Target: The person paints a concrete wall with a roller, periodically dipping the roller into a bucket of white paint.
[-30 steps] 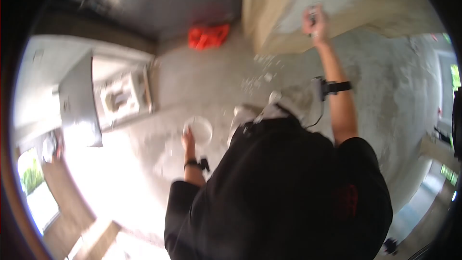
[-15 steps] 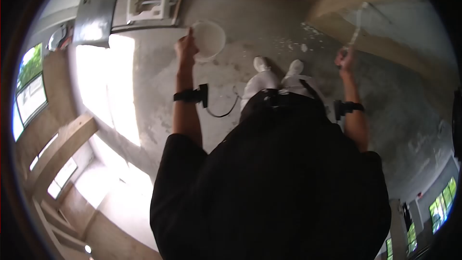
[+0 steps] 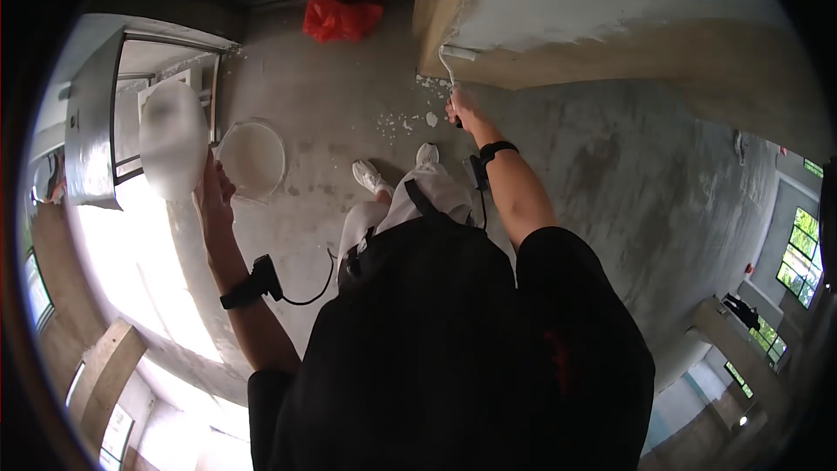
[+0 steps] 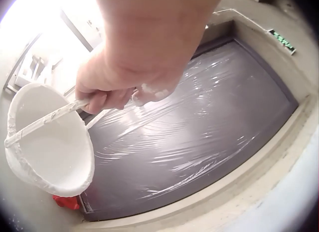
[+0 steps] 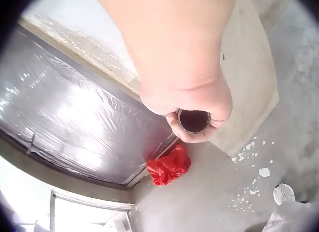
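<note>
Roller (image 3: 459, 53) in right hand (image 3: 464, 108), fingers curled round handle (image 5: 194, 121); roller head at tan lower band of wall (image 3: 593, 54), contact can't tell. Left hand (image 3: 214, 189) grips white-smeared bail (image 4: 47, 122) of white bucket (image 4: 62, 154), mouth tilted in wrist view. Crumpled red plastic (image 3: 340, 19) on floor (image 3: 301, 96); white splatter (image 3: 432, 119) near shoes (image 3: 370, 176).

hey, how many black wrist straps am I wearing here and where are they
2. One strap sits just behind the left hand; the other strap sits just behind the right hand, which grips the paint roller. None seems hidden.
</note>
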### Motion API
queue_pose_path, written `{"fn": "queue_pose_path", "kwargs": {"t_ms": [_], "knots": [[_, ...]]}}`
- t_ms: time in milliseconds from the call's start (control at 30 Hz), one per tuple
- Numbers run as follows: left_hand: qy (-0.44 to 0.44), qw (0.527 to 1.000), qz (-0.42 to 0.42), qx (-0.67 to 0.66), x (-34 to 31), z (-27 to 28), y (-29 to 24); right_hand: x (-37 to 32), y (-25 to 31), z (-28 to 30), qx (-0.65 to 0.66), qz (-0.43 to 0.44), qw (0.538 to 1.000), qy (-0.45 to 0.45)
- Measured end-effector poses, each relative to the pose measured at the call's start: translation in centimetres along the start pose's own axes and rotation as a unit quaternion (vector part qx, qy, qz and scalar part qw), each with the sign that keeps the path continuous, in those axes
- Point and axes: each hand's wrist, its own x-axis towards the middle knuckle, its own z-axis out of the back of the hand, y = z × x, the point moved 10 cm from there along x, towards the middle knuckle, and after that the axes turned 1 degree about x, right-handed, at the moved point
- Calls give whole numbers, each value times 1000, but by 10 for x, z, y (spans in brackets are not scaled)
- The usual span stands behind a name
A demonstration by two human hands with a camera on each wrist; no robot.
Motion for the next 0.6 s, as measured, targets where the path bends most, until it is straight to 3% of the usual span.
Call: {"fn": "queue_pose_path", "kwargs": {"t_ms": [100,200,433,600], "knots": [[8,1000,21,-1,-14,-13,2,-3,-10,3,-20,-7,999,30],[6,999,37,-20,-30,-20,6,-53,3,12,0,5,1000,13],[16,999,41,-31,-69,-44,6,-175,75,57,10,56,998,23],[-44,998,46,-13,-82,-42,12,-115,54,55,-51,41,998,10]]}}
